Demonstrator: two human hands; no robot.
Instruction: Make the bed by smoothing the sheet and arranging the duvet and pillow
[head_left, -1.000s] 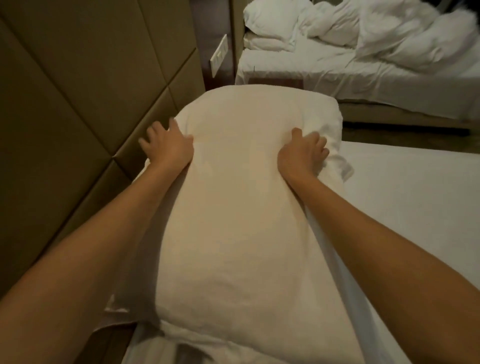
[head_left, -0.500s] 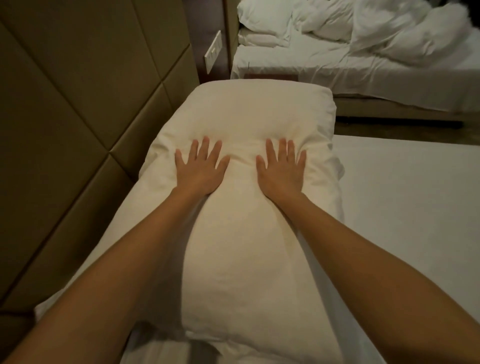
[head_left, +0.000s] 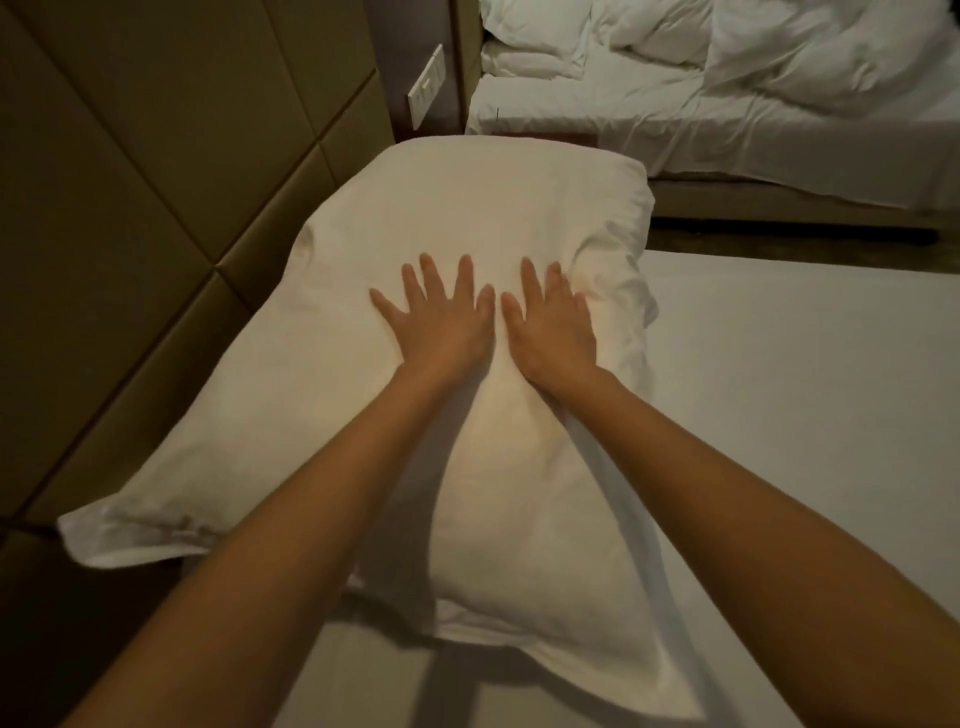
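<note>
Dim hotel-type room, padded headboard wall (head_left: 130, 208) on the left, and the white sheet (head_left: 805, 415) in front looks flat and pretty much wrinkle-free wherever it shows.

So the pillow (head_left: 467, 208) sits at the head end on top of that sheet, long side up against the headboard wall. Both hands are flat on its middle. The left hand (head_left: 439, 322) has its fingers straight and spread. The right hand (head_left: 553, 327) is just beside it, fingers straight too but closer together, and the thumbs nearly touch. Neither has hold of anything, they're just pressing the fabric down.

My read: the sheet part looks done, and the pillow looks placed and is in the pat-it-flat stage. The far right side of the pillowcase is a bit bunched, and the near-left corner flap seems to stick out past the sheet's edge, so it might want a tug.

The big leftover, I think: no duvet shows anywhere over here.

Further out, across a strip of floor, a second bed (head_left: 727, 130) is a heap of rumpled white bedding. A switch panel (head_left: 427, 85) sits on the wall near it.
</note>
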